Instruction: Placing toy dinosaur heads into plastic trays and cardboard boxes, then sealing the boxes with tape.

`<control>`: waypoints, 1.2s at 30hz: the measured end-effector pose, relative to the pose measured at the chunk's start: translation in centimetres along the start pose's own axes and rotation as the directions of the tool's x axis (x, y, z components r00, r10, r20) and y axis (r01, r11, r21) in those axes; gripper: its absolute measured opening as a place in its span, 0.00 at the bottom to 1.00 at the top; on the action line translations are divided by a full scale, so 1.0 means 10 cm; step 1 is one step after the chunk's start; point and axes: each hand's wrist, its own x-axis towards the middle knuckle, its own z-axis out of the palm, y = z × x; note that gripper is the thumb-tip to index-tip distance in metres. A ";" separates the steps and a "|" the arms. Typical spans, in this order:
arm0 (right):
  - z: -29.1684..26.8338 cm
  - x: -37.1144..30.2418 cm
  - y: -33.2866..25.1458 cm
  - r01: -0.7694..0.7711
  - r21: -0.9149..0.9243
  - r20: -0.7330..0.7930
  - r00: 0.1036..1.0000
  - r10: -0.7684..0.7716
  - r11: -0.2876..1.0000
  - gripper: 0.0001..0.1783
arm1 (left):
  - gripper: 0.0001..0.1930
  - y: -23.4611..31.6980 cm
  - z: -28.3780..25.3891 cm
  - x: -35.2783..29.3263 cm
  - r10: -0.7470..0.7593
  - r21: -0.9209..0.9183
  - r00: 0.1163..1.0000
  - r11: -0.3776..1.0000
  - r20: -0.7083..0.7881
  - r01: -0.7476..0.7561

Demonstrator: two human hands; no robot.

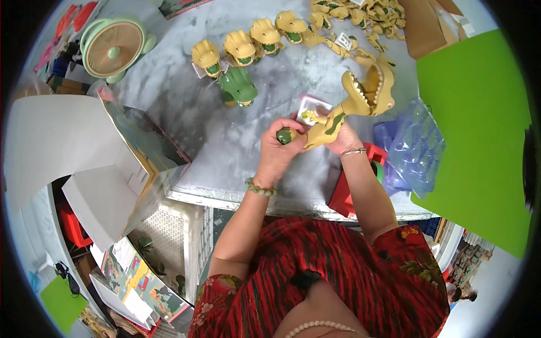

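A tan toy dinosaur (324, 133) with green patches and a wide-open, toothed mouth is held above the grey table. My right hand (346, 141) is closed around its body from the right, its fingers partly hidden behind the toy. At the toy's lower left, my left hand (274, 151) is closed on a rounded green-and-tan part (285, 135); I cannot tell whether it is joined to the body. Just behind the toy lies a small white card (307, 105) with a pinkish edge. A green dinosaur head (239, 85) rests farther left.
Several tan dinosaur heads (263, 34) line the far side, beside a heap of tan-green parts (372, 17). A fan (114, 50) and open carton (112, 163) stand left. Blue clear plastic (417, 152), a red object (342, 194) and a lime-green panel (479, 124) are right.
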 end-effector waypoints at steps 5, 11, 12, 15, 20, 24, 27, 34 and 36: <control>0.20 -0.03 -0.12 0.187 0.005 -0.052 0.981 -0.187 0.982 0.30 | 0.09 -0.19 -0.05 -0.05 -0.047 -0.124 0.981 0.992 -0.187 0.023; 0.29 -0.06 -0.07 0.223 -0.462 0.048 0.973 -0.227 0.859 0.30 | 0.09 -0.49 -0.14 0.05 0.328 0.306 0.853 0.929 -0.407 -0.211; 0.32 -0.03 -0.06 0.231 -0.658 0.027 0.958 -0.285 0.717 0.30 | 0.10 -0.48 -0.14 0.06 0.474 0.493 0.804 0.828 -0.360 -0.267; 0.39 0.08 -0.01 0.126 -0.840 -0.106 0.916 -0.387 0.528 0.30 | 0.10 -0.51 -0.18 0.13 0.656 0.705 0.726 0.615 -0.208 -0.354; 0.22 0.37 0.04 0.000 -0.957 -0.156 0.840 -0.520 0.289 0.27 | 0.11 -0.58 -0.31 0.18 0.702 0.762 0.708 0.498 -0.075 -0.414; 0.14 0.56 0.14 0.245 -0.937 0.012 0.736 -0.676 0.250 0.19 | 0.18 -0.59 -0.46 0.27 0.634 0.794 0.771 0.495 -0.053 -0.352; 0.00 0.77 0.16 0.290 -0.953 0.122 0.622 -0.773 0.083 0.22 | 0.25 -0.56 -0.70 0.37 0.600 0.933 0.797 0.242 0.072 -0.266; -0.01 1.38 0.44 0.564 -0.821 0.377 0.425 -0.823 -0.085 0.28 | 0.24 -0.59 -1.01 0.64 0.431 0.967 0.874 -0.211 0.223 -0.142; -0.01 1.50 0.49 0.660 -0.698 0.538 0.225 -0.812 -0.279 0.27 | 0.22 -0.60 -1.05 0.66 0.469 0.956 0.843 -0.246 0.264 -0.162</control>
